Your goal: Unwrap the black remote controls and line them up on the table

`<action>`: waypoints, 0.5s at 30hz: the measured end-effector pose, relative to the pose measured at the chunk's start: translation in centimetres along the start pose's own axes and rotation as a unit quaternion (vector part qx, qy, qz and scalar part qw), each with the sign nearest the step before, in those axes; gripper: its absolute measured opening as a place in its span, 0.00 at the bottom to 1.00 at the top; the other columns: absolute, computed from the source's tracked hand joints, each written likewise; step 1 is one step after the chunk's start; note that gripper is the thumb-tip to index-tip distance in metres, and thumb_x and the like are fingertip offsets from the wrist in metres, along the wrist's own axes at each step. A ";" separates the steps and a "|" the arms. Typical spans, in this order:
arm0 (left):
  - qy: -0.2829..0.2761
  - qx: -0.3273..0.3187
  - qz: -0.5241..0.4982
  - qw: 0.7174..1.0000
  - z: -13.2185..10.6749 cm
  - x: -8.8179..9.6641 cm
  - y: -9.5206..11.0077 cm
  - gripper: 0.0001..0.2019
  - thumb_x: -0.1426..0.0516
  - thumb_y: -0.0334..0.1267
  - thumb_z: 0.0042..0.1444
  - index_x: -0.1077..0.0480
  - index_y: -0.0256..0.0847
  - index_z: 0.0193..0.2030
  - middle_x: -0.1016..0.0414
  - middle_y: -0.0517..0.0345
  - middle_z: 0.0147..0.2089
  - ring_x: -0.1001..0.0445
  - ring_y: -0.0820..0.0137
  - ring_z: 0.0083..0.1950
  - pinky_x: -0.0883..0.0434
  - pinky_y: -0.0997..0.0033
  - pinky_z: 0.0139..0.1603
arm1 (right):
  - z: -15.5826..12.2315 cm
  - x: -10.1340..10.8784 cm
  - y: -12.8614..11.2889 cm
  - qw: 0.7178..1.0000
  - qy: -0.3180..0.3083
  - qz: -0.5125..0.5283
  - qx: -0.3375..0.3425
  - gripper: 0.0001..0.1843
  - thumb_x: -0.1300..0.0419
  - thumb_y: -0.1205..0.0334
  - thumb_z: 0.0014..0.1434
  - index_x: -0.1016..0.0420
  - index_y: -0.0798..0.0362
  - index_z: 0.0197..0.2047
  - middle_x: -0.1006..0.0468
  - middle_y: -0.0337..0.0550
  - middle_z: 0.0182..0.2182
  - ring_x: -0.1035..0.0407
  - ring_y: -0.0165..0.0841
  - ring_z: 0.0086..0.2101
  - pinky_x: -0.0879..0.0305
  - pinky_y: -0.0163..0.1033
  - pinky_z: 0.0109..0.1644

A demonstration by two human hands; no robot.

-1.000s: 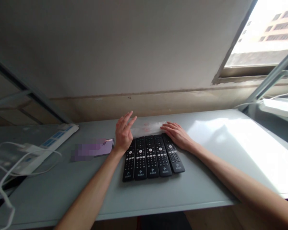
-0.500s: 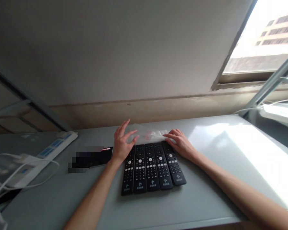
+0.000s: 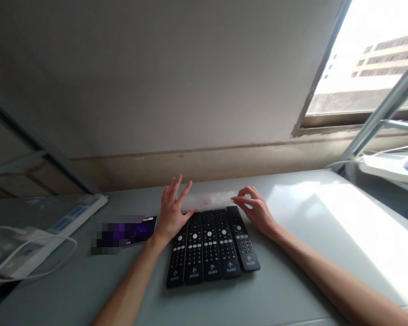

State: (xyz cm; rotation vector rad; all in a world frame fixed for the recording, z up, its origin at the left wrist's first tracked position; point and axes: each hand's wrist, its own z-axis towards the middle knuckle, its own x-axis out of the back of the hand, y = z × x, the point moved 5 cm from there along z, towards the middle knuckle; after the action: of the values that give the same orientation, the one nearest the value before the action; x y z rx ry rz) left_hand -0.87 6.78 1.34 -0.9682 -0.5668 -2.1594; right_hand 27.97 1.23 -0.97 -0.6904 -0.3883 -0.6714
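Observation:
Several black remote controls (image 3: pixel 210 253) lie side by side in a row on the grey desk, the rightmost one slightly tilted. Behind their far ends a clear plastic bag (image 3: pixel 207 200) with a faint red print lies flat. My left hand (image 3: pixel 172 213) is open with fingers spread, its thumb by the top of the left remotes and the bag's left end. At the bag's right end, the thumb and fingers of my right hand (image 3: pixel 255 209) come together in a pinch on its edge, just above the rightmost remote.
A phone (image 3: pixel 141 230) with a lit screen lies left of the remotes. Farther left are a white power strip (image 3: pixel 66 226) and white cables (image 3: pixel 73 246). The wall (image 3: pixel 197 90) rises behind the desk (image 3: pixel 292 280). Metal bars stand at both sides, and a window is at upper right.
The bag looks flatter and smoother than before. My right hand's fingers have drawn into a pinch at its edge, and my left fingers have spread. The phone's screen has brightened.

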 end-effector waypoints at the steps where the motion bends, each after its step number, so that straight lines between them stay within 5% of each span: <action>1: -0.007 -0.006 0.010 1.000 0.0 0.0 0.1 0.45 0.34 0.37 0.63 0.52 0.57 0.81 0.63 0.51 0.85 0.55 0.47 0.83 0.49 0.34 0.79 | 0.0 0.0 -0.1 1.000 0.006 0.001 0.004 0.11 0.39 0.58 0.73 0.13 0.40 0.48 0.23 0.46 0.42 0.28 0.41 0.44 0.27 0.49 0.48; 5: -0.036 -0.025 0.047 0.998 0.0 -0.1 0.4 0.33 0.43 0.25 0.64 0.34 0.55 0.73 0.63 0.58 0.85 0.57 0.51 0.84 0.51 0.35 0.80 | 0.2 -0.3 0.3 1.000 0.000 -0.004 -0.006 0.12 0.40 0.59 0.73 0.14 0.40 0.50 0.22 0.47 0.46 0.27 0.42 0.48 0.26 0.52 0.52; 8: -0.052 -0.013 0.055 0.997 -0.1 -0.3 0.0 0.33 0.46 0.21 0.62 0.30 0.51 0.71 0.60 0.58 0.84 0.58 0.52 0.84 0.51 0.35 0.81 | 0.2 -0.9 0.6 0.999 -0.040 -0.019 -0.018 0.15 0.43 0.60 0.75 0.15 0.40 0.55 0.22 0.49 0.51 0.27 0.43 0.52 0.26 0.55 0.56; 15: -0.072 -0.008 0.045 0.996 -0.2 -0.9 -0.6 0.29 0.38 0.44 0.67 0.34 0.50 0.74 0.59 0.53 0.84 0.59 0.47 0.84 0.51 0.33 0.80 | -0.2 -2.2 1.2 0.985 -0.152 -0.044 -0.061 0.25 0.53 0.48 0.78 0.19 0.42 0.62 0.23 0.50 0.62 0.31 0.47 0.63 0.32 0.62 0.68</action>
State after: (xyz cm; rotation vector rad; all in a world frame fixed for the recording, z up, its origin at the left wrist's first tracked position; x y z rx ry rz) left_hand -1.04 7.42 0.47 -1.1430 -0.5653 -2.0290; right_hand 27.20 2.71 -2.82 -0.9009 -0.6660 -0.6789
